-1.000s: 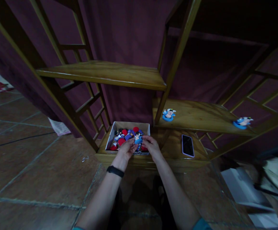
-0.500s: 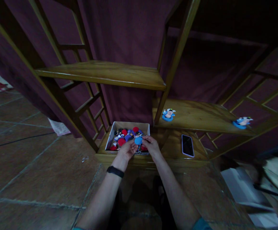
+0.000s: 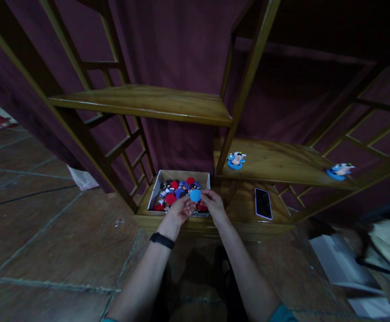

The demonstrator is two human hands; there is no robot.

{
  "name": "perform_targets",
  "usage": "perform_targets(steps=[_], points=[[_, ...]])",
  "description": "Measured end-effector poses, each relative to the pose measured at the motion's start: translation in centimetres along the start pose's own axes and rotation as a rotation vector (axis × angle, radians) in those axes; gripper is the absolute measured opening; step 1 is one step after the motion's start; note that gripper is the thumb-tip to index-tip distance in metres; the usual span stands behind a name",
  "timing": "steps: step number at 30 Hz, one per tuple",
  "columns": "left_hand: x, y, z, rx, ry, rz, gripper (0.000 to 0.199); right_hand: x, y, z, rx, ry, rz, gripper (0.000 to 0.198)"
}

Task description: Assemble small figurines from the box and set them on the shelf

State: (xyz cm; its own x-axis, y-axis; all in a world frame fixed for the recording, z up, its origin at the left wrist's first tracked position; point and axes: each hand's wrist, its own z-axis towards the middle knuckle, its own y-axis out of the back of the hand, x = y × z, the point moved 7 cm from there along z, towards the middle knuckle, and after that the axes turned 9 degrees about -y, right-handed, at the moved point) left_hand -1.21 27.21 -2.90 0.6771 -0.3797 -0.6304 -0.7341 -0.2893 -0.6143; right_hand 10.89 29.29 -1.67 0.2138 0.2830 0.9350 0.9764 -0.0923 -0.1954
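Observation:
A flat blue round figurine base [image 3: 195,195] faces me above the front right of an open cardboard box [image 3: 152,197]. My right hand [image 3: 214,205] pinches it at its right edge; any figure behind it is hidden. Palm up, my left hand [image 3: 182,209] lies just below and left of the base with its fingers stretched out, a black band on the wrist. Inside the box are many jumbled small figurines with red, blue and black parts, among them a red round piece [image 3: 170,198].
On the right shelf [image 3: 275,163] stand two figurines with blue bases, one figurine [image 3: 236,160] by the post and another figurine [image 3: 340,171] at the right end. A phone [image 3: 263,204] lies on the lower board. An upper shelf [image 3: 141,103] overhangs the box.
The blue base has shifted slightly right and shows more of its round face. My left fingers have loosened from it and opened out beneath it.

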Motion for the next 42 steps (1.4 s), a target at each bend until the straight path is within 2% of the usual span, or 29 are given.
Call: perform_targets(steps=[14, 28, 35, 42], points=[[0.38, 0.35, 0.47, -0.038, 0.023, -0.121, 0.009, -0.13, -0.03, -0.43, 0.006, -0.078, 0.058, 0.032], [0.56, 0.38, 0.65, -0.053, 0.051, -0.216, 0.010, 0.35, -0.13, -0.60, 0.020, -0.048, 0.090, 0.031], [0.57, 0.43, 0.81, -0.044, 0.036, -0.216, 0.009, 0.57, -0.40, -0.80, 0.060, -0.025, 0.130, 0.031], [0.37, 0.77, 0.93, -0.058, -0.002, -0.157, 0.007, 0.34, -0.39, -0.79, 0.055, -0.051, 0.076, 0.034]])
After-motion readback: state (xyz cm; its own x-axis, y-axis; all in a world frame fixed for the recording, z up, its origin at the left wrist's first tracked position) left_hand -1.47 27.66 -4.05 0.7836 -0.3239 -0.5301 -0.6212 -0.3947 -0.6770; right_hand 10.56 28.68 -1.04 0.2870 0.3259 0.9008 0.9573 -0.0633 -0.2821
